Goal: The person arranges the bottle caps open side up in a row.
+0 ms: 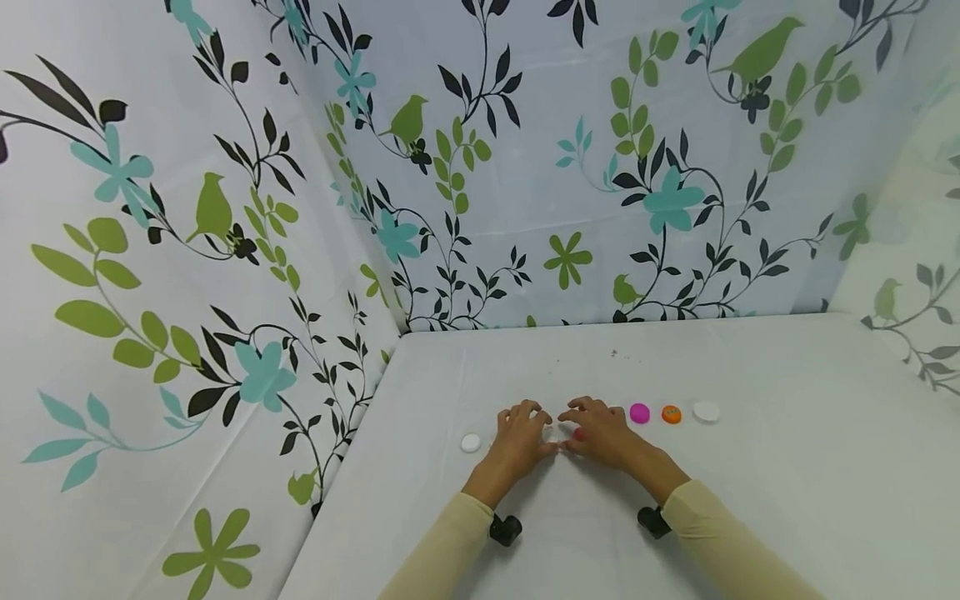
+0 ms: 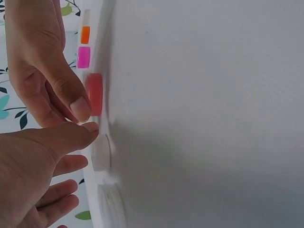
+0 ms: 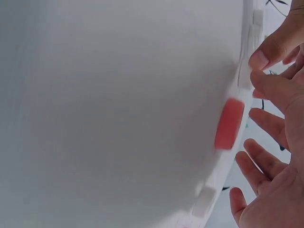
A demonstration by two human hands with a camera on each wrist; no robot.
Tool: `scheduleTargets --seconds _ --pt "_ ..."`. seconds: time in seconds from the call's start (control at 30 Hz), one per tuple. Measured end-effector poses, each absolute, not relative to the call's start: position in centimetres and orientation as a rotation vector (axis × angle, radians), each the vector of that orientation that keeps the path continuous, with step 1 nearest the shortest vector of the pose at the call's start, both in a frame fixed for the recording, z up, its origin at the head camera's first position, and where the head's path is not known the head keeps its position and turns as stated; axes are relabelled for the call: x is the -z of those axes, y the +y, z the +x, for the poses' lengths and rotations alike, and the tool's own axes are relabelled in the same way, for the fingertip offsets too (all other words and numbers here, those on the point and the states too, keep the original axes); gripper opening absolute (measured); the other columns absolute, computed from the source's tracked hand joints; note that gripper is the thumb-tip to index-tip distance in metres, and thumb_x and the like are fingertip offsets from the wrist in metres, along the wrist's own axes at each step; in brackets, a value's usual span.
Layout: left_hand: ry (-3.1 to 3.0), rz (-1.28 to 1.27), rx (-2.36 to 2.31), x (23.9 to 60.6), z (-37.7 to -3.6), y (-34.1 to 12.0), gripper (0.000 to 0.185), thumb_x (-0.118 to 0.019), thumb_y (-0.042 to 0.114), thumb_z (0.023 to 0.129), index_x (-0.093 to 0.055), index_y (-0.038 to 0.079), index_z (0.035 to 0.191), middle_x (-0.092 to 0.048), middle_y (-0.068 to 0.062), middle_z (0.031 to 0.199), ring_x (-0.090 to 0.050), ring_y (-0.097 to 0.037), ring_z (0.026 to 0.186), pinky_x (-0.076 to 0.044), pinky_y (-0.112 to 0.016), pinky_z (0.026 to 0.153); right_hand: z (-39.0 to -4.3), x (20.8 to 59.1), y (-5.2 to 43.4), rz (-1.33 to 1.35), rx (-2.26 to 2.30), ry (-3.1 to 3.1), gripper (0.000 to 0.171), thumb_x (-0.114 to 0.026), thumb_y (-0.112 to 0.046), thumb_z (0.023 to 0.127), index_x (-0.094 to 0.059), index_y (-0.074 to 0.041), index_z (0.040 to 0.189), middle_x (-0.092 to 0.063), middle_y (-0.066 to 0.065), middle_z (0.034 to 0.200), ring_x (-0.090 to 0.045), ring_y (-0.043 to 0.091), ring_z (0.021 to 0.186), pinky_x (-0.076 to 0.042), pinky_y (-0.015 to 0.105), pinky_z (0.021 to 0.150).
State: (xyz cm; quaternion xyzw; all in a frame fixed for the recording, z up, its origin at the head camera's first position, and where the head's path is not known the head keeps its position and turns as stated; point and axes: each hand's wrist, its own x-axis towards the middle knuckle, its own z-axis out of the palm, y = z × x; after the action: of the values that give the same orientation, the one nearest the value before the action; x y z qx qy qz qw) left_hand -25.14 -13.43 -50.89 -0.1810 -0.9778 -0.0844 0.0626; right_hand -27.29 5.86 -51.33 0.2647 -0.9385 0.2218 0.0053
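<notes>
Head view: both hands meet at lower centre of the frame on the white table (image 1: pixel 787 467).
Left hand (image 1: pixel 521 433): fingers curved, thumb tip meeting the other thumb over a clear cap (image 1: pixel 552 433).
Right hand (image 1: pixel 600 429): fingers curved; a red cap (image 1: pixel 578 434) shows just under its thumb.
Row of caps: white cap (image 1: pixel 470 442) left of the hands; pink cap (image 1: pixel 640 412), orange cap (image 1: pixel 671 414) and a second white cap (image 1: pixel 706 411) to the right.

Left wrist view: red cap (image 2: pixel 94 94) at centre left, clear cap (image 2: pixel 101 153) just below it.
Grip state: thumbs touch at the tips above the clear cap; whether either pinches a cap, cannot tell.

Right wrist view: red cap (image 3: pixel 229 123) at right centre, near the spread fingers (image 3: pixel 266 124), not clasped.

Step in hand (judgement): aligning the clear and red caps in the row.
Next move calls for: a light fingertip nudge, leaving neighbouring caps undisturbed.
</notes>
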Motion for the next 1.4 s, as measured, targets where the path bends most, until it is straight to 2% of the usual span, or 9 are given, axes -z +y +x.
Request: scheduleTargets --seconds 0.23,0.4,0.6,0.83,1.23,1.4 --pt "-2.983 -0.611 0.292 50.2 -25.4 -11.9 0.042 -0.081 0.038 0.094 -0.070 0.015 0.127 -0.056 -0.008 0.139 -0.055 -0.028 0.131 -0.039 -0.051 0.110 -27.4 51.2 7.9 0.788 -0.719 -2.975 0.052 -0.083 -0.037 0.091 -0.070 -0.015 0.137 -0.057 0.018 0.148 -0.050 0.042 0.139 -0.039 0.075 0.105" --pt "-2.999 -0.633 0.267 50.4 -25.7 -10.9 0.040 -0.081 0.038 0.094 -0.071 0.015 0.126 -0.056 -0.007 0.139 -0.055 -0.028 0.131 -0.039 -0.049 0.109 -27.4 51.2 9.1 0.772 -0.713 -2.988 0.049 -0.083 -0.038 0.091 -0.071 -0.015 0.133 -0.056 0.019 0.148 -0.050 0.043 0.138 -0.038 0.074 0.104" --pt "-3.021 -0.620 0.263 51.1 -26.1 -10.4 0.039 -0.080 0.040 0.094 -0.072 0.016 0.124 -0.057 -0.007 0.140 -0.055 -0.028 0.132 -0.039 -0.049 0.108 -27.1 51.3 9.5 0.777 -0.730 -2.981 0.042 -0.083 -0.031 0.092 -0.073 -0.014 0.128 -0.057 0.020 0.146 -0.051 0.044 0.136 -0.037 0.075 0.102" --pt "-3.014 -0.658 0.270 51.3 -26.4 -10.0 0.032 -0.081 0.039 0.094 -0.074 0.018 0.118 -0.058 -0.007 0.138 -0.056 -0.028 0.131 -0.040 -0.050 0.106 -27.1 51.7 9.4 0.753 -0.641 -2.961 0.031 -0.083 -0.032 0.092 -0.078 -0.018 0.119 -0.061 0.018 0.143 -0.054 0.042 0.135 -0.038 0.075 0.100" --pt "-3.001 -0.674 0.246 51.2 -26.3 -9.9 0.031 -0.080 0.039 0.095 -0.073 0.018 0.117 -0.058 -0.007 0.137 -0.056 -0.027 0.128 -0.041 -0.048 0.104 -27.2 51.3 9.1 0.749 -0.634 -2.974 0.031 -0.085 -0.030 0.091 -0.079 -0.015 0.117 -0.061 0.018 0.145 -0.051 0.043 0.137 -0.038 0.075 0.102" --pt "-3.004 -0.656 0.262 50.9 -26.2 -10.0 0.036 -0.080 0.040 0.095 -0.072 0.016 0.121 -0.058 -0.008 0.137 -0.057 -0.028 0.129 -0.042 -0.050 0.105 -27.3 51.2 9.1 0.752 -0.683 -2.964 0.028 -0.084 -0.032 0.092 -0.080 -0.015 0.113 -0.060 0.018 0.146 -0.051 0.042 0.137 -0.038 0.073 0.101"
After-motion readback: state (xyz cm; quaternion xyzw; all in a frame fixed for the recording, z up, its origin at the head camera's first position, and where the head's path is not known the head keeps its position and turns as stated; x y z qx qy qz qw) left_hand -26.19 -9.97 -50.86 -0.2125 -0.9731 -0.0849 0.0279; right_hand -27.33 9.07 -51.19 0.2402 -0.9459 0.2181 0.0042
